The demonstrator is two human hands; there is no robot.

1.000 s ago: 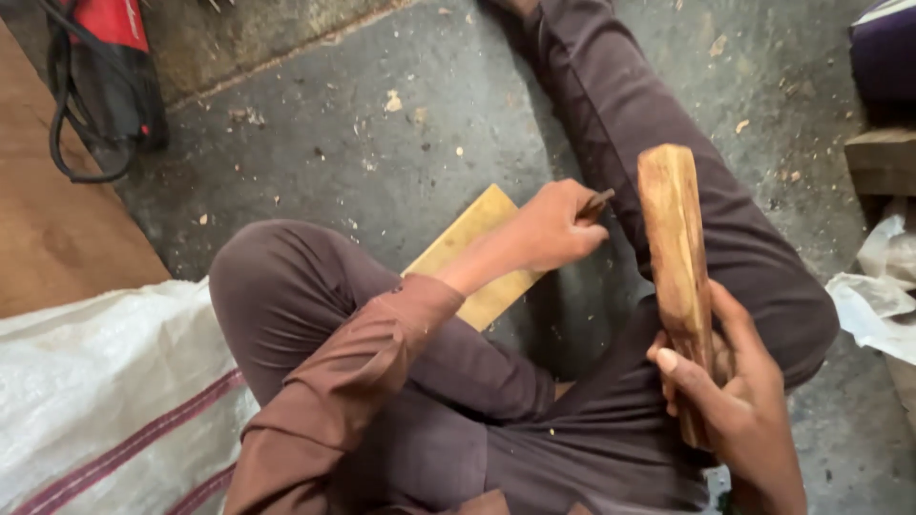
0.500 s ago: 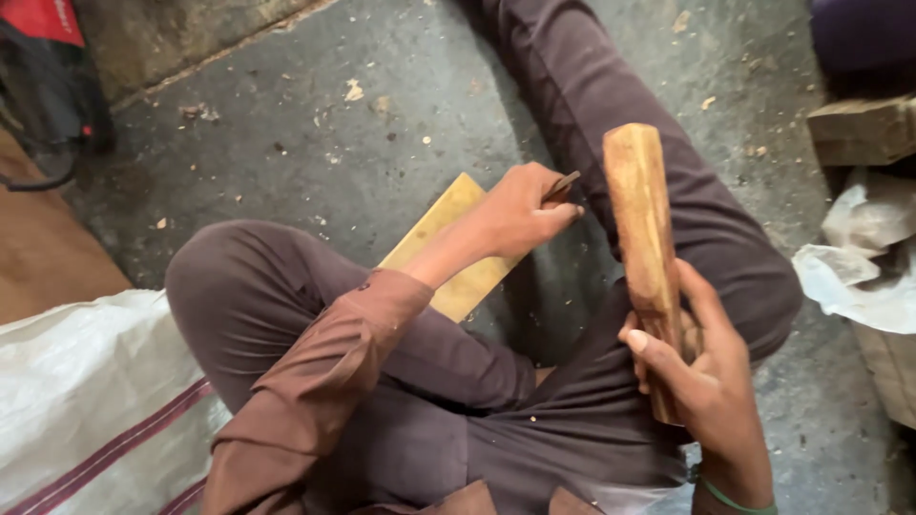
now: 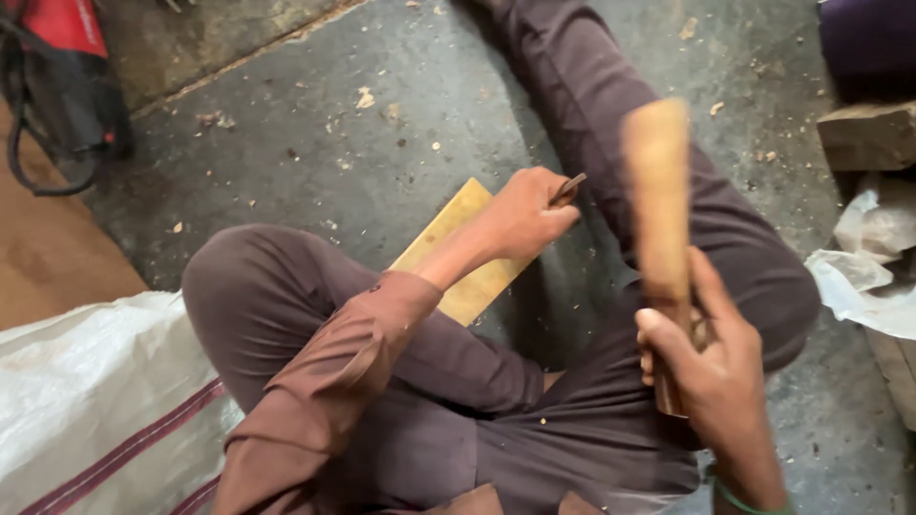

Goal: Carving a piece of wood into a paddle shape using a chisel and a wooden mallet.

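Far out past my left hand (image 3: 523,217) there's a white woven sack (image 3: 91,401) with dark stripes lying on the floor. That hand is clenched around a thin dark tool (image 3: 567,189), only its tip poking out past my fingers, and it sits right over a flat yellowish board (image 3: 466,286) (the board lies under my forearm). My right hand (image 3: 711,367) is wrapped tight around the lower end of a blurry wooden stick (image 3: 658,205), held upright just beside the left. Crumpled white plastic (image 3: 863,277) lies beyond it.
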